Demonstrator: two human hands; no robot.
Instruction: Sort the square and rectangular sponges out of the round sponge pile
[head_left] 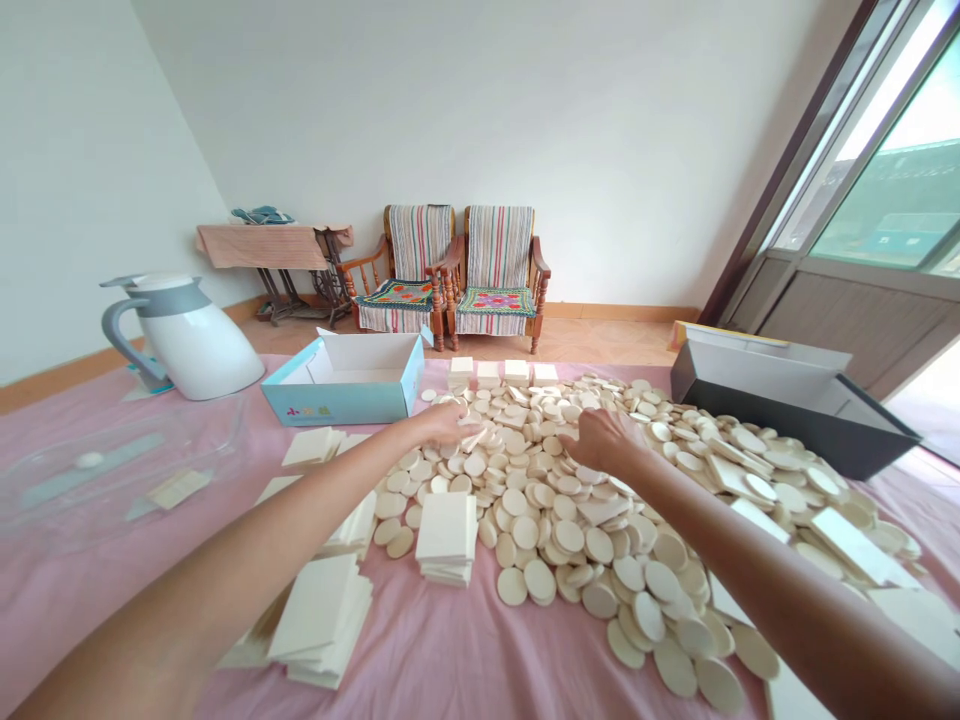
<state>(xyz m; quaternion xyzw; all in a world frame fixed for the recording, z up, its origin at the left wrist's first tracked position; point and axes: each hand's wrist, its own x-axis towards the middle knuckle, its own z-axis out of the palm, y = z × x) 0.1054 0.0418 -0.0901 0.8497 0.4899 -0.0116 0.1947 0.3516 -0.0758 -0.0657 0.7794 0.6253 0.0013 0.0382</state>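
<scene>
Cream discs (pixel 570 500) lie heaped under both outstretched arms; left hand (pixel 448 420) and right hand (pixel 604 438) rest palm-down, grip impossible to tell. Blue box (pixel 337 405) print unreadable.

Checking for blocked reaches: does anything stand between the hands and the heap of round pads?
Nothing visible does. The left hand and the right hand both rest directly on the heap of round pads.
</scene>
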